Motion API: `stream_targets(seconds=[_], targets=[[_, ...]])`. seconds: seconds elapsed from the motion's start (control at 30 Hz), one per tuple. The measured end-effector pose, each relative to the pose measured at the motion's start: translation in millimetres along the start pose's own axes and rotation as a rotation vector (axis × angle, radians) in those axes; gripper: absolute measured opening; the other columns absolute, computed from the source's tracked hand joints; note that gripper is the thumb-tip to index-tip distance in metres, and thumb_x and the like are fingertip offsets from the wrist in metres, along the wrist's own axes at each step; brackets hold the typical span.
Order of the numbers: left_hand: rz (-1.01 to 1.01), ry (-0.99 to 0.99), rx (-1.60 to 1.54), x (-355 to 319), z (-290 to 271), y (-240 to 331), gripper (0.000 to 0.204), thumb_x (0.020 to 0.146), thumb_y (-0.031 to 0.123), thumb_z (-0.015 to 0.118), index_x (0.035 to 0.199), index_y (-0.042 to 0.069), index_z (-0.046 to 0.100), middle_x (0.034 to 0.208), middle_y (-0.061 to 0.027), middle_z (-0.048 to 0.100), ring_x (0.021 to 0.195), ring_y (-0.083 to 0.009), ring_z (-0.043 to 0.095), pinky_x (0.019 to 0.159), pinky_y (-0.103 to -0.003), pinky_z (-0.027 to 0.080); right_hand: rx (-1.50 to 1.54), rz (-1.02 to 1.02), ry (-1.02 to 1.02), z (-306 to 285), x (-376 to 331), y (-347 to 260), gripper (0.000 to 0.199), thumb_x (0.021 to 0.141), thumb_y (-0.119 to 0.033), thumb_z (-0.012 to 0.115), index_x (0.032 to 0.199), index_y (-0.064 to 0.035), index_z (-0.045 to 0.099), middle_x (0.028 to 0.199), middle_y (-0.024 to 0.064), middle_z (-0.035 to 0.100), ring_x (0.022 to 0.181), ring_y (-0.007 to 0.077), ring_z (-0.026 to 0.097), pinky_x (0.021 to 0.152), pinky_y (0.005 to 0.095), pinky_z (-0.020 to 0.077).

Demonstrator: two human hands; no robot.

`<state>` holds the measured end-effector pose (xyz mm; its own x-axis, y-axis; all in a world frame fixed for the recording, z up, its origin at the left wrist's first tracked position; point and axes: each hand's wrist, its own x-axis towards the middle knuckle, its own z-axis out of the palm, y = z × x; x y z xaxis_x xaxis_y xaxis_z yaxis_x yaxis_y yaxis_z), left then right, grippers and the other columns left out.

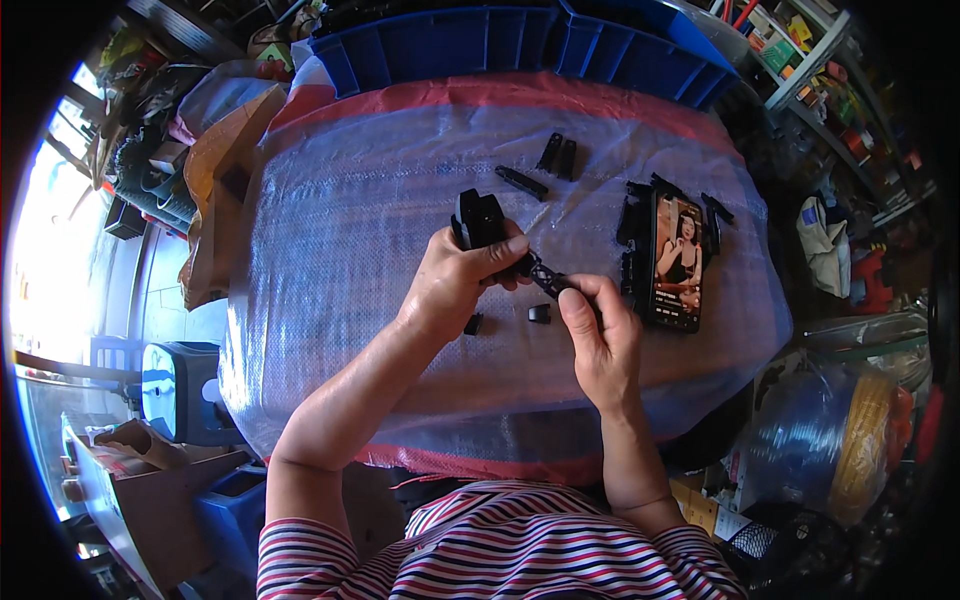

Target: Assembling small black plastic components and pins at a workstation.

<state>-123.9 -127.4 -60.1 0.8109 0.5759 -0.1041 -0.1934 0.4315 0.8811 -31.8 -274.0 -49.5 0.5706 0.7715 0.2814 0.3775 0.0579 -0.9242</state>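
Observation:
My left hand (450,275) is closed around a bulky black plastic part (478,217), the thumb pressed on its near end. From there a narrow black piece with a lattice pattern (545,278) reaches across to my right hand (605,335), which pinches its other end between thumb and fingers. Whether the two pieces are joined cannot be made out, as my left fingers cover that spot. Beneath my hands, a small black cap-like piece (539,314) and another small black piece (473,324) lie on the woven plastic sheet (330,230).
Beyond my hands lie a black bar-shaped part (522,183) and a pair of slim black parts (558,157). At the right, a phone (678,262) with a lit screen leans among several black parts. Blue bins (440,50) line the far edge; a blue stool (180,390) stands left.

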Motion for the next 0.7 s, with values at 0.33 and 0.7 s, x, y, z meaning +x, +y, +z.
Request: stream_targets(seconds=[0.33, 0.7], targets=[[0.123, 0.067, 0.196, -6.3, 10.7, 5.2, 0.019, 0.079, 0.013, 0.064, 0.088, -0.001, 0.055, 0.073, -0.0076, 0.058, 0.065, -0.014, 0.054, 0.06, -0.026, 0.042, -0.004, -0.088, 0.075, 9.0, 1.5, 9.5, 0.017, 0.091, -0.017, 0.051, 0.09, -0.0001, 0.055, 0.065, -0.001, 0.051, 0.06, 0.0061, 0.042, 0.055, 0.021, 0.0358], [0.314, 0.291, 0.4, -23.6, 25.6, 3.6, 0.009, 0.078, 0.007, 0.062, 0.077, 0.0, 0.056, 0.066, -0.003, 0.057, 0.059, -0.0078, 0.054, 0.052, -0.022, 0.043, -0.076, -0.076, 0.091, 29.0, 4.5, 7.8, 0.016, 0.091, -0.015, 0.051, 0.086, 0.0011, 0.051, 0.067, 0.0058, 0.054, 0.059, 0.0099, 0.049, 0.056, 0.0254, 0.0416]])
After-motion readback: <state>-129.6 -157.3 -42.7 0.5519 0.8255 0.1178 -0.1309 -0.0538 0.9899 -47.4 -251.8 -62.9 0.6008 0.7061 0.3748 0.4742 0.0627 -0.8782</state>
